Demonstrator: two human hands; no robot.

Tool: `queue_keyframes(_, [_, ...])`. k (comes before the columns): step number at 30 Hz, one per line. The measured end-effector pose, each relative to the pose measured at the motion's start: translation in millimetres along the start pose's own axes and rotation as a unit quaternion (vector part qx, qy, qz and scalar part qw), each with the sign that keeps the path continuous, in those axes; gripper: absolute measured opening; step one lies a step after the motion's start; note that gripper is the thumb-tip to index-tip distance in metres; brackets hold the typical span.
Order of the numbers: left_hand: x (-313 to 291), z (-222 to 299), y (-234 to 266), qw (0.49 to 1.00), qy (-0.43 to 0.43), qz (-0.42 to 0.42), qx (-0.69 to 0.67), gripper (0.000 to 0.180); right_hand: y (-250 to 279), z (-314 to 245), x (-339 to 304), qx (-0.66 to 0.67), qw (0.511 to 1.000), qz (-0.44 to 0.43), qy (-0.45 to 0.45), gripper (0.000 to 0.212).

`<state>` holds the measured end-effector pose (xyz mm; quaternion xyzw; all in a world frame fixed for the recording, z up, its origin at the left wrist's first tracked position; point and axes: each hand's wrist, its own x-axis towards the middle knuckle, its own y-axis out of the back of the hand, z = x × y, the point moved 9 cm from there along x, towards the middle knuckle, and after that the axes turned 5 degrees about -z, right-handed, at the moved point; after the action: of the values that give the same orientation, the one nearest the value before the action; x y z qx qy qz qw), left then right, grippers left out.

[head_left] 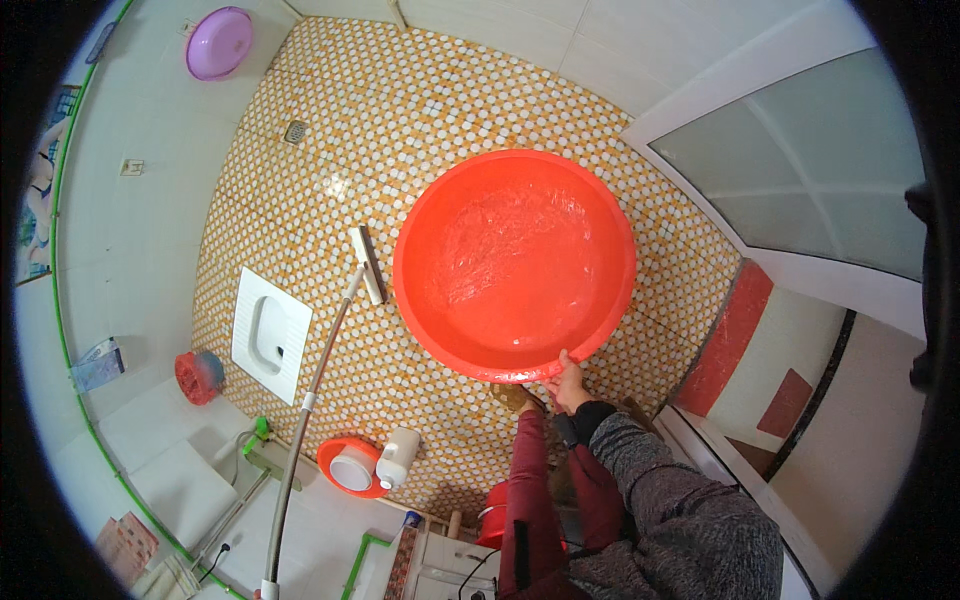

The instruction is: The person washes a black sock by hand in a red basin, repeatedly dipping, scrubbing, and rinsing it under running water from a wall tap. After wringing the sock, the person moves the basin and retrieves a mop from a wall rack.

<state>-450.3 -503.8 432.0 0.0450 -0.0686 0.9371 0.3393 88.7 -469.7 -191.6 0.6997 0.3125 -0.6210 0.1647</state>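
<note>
A big round red basin (540, 345) stands on the tiled floor, with clear, rippling water in it. At its near rim, my right hand (570, 387) is closed on the edge, thumb on top and the other fingers partly hidden below. A long-handled floor squeegee (325, 360) slants up from the floor, its head left of the basin and apart from it. Just a sliver of my left hand (258, 595) shows at the bottom edge, against the upper end of the pole; its fingers are mostly out of view.
Left of the squeegee is a white squat toilet (272, 335), with a small red bin (198, 377) beside it. Nearer me are an orange-red bowl (338, 447) and a white jug (399, 456). A purple basin (220, 44) hangs far left. A doorway with a red sill (728, 340) opens right.
</note>
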Motion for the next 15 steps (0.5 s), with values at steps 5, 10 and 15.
queue_keyframes(5, [5, -7, 14, 1.000, -0.017, 0.013, 0.000, 0.016, -39, -23, -29, 0.016, 1.000, 0.000, -0.021, 0.048])
queue_keyframes(10, [4, -17, 23, 0.999, 0.005, 0.014, -0.048, 0.014, -101, -59, -41, 0.020, 0.998, -0.059, 0.015, 0.063])
queue_keyframes(15, [-5, -22, 10, 0.998, 0.002, -0.015, -0.055, 0.013, -133, -98, -40, 0.002, 0.994, -0.055, 0.090, 0.047])
